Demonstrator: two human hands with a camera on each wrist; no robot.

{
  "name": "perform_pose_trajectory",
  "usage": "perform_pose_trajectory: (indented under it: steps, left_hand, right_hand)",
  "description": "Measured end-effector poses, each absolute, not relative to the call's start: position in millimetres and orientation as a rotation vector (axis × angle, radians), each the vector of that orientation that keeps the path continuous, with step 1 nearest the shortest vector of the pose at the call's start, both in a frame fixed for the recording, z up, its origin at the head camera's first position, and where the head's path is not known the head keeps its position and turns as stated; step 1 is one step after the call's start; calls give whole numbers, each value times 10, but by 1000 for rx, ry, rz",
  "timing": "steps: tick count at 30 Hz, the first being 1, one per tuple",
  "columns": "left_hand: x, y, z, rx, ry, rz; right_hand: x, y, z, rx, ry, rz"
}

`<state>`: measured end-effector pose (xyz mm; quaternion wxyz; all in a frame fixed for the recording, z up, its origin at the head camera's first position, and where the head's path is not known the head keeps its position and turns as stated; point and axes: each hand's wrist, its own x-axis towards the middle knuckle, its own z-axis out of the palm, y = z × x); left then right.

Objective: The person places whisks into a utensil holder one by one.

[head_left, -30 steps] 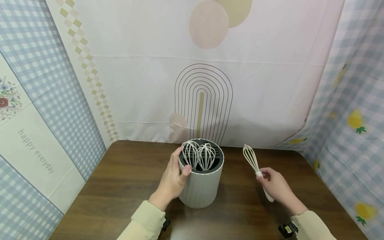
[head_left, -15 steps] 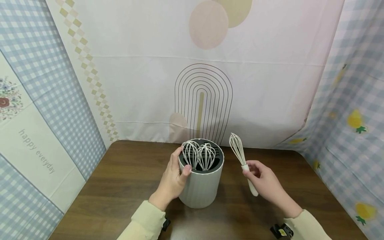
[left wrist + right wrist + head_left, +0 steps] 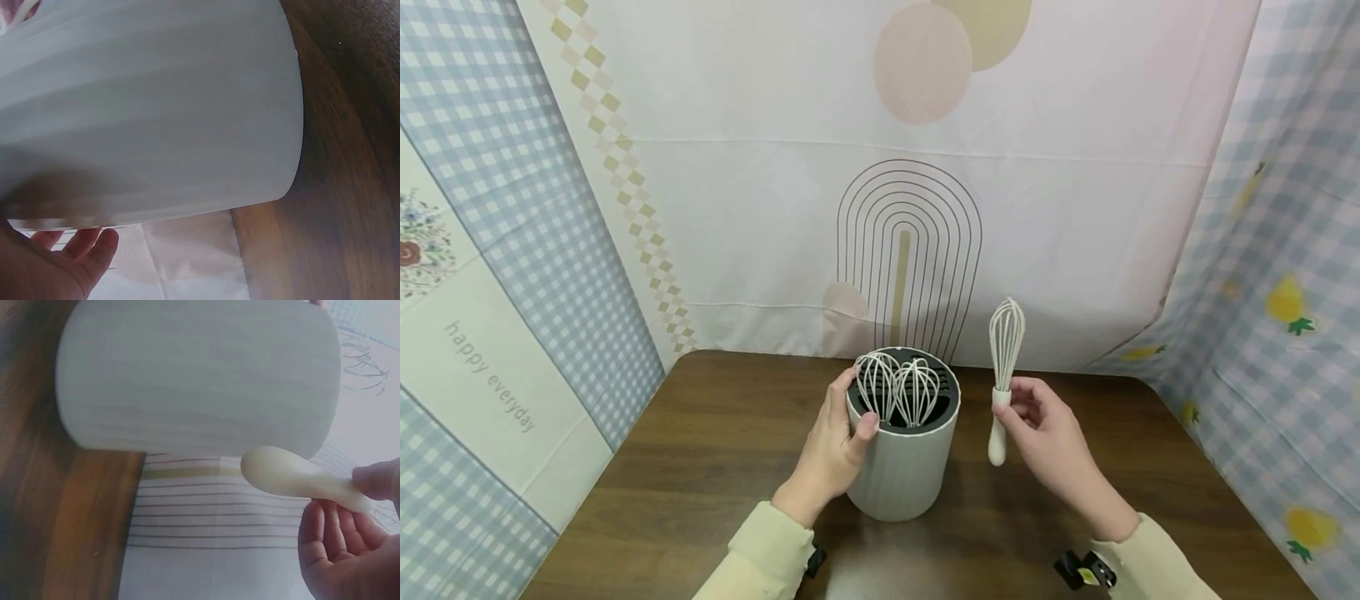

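Observation:
A ribbed pale grey utensil holder (image 3: 898,475) with a black slotted top stands upright on the table. Two whisks (image 3: 915,393) poke out of it, wire ends up. My left hand (image 3: 827,446) grips its left side, thumb near the front rim and fingers around the far side; the left wrist view shows the fingers (image 3: 100,253) along the holder's wall. To the right, my right hand (image 3: 1048,433) pinches a third whisk (image 3: 1006,342) at the top of its white handle. That whisk is raised, nearly upright, wires up, apart from the holder. In the right wrist view its handle (image 3: 281,472) points toward the holder.
The brown wooden table (image 3: 700,467) carries the holder. Behind it hangs a pale patterned cloth (image 3: 760,233), with checked cloth (image 3: 1285,375) on the right and more on the left.
My right hand has moved left and up with the whisk, which has turned from slanting to nearly upright. My left hand and the holder have stayed in place.

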<state>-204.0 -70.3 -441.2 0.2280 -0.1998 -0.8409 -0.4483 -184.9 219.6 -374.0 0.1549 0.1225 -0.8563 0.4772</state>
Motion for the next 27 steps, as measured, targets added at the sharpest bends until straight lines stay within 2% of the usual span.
perform_pose_trajectory:
  steps: [13, 27]
  left_hand:
    - [-2034, -703, -4405, -552, -2318, -1244]
    - [-2055, -700, -4422, -562, -2310, -1248]
  right_hand:
    - [-1917, 1894, -3422, 337, -2181, 1578]
    - [-1946, 1680, -3286, 411, -1977, 1684]
